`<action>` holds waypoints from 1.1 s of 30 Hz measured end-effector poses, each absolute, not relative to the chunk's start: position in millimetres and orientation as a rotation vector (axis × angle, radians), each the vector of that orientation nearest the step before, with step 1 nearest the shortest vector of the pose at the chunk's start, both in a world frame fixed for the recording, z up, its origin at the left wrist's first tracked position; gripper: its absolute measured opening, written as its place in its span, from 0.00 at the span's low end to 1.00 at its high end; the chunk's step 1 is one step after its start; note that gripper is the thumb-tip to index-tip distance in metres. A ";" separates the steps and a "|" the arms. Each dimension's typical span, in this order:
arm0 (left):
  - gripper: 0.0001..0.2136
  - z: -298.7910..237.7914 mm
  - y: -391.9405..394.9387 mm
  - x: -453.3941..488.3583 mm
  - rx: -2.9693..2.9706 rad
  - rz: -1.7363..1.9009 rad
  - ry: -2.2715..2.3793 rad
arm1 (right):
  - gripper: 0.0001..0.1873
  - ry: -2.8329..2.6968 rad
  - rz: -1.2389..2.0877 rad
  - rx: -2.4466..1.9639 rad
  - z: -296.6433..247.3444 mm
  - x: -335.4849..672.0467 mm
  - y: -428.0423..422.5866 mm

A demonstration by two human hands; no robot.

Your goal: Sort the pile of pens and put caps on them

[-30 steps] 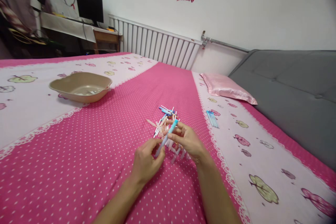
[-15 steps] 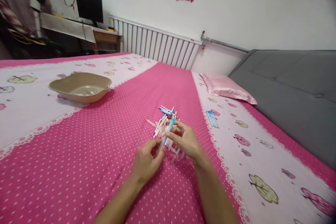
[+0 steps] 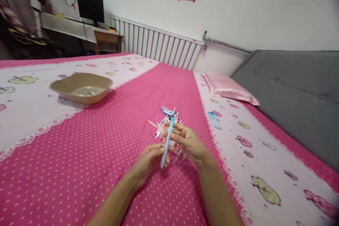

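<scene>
A pen with a light-blue cap and a pale greyish barrel slants upright between my hands, cap end up. My right hand pinches it near the cap with thumb and fingers. Lower on the barrel, my left hand holds it, fingers behind and thumb at its side. Beyond and partly behind my hands lies a loose pile of pens and parts, in white, pink and blue. To the right, several blue-capped pens lie side by side on the white strip of the bedspread.
A beige plastic basin stands on the bed at the left, with something clear and shiny inside. A pink pillow lies near the grey headboard. Behind the bed are a white radiator and a desk with a monitor.
The pen has been turned more upright and its lower end now shows. My left fingers have loosened and opened out behind the barrel. The pile and the row of pens have not moved.
</scene>
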State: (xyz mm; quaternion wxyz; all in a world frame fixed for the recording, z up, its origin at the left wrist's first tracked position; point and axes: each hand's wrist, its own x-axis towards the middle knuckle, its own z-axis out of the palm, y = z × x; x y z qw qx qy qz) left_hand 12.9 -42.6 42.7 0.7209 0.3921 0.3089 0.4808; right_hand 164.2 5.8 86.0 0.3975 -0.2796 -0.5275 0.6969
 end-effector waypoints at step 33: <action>0.15 43.8 -40.1 18.1 1.036 1.214 0.947 | 0.23 -1.334 1.627 -0.902 87.8 154.9 0.3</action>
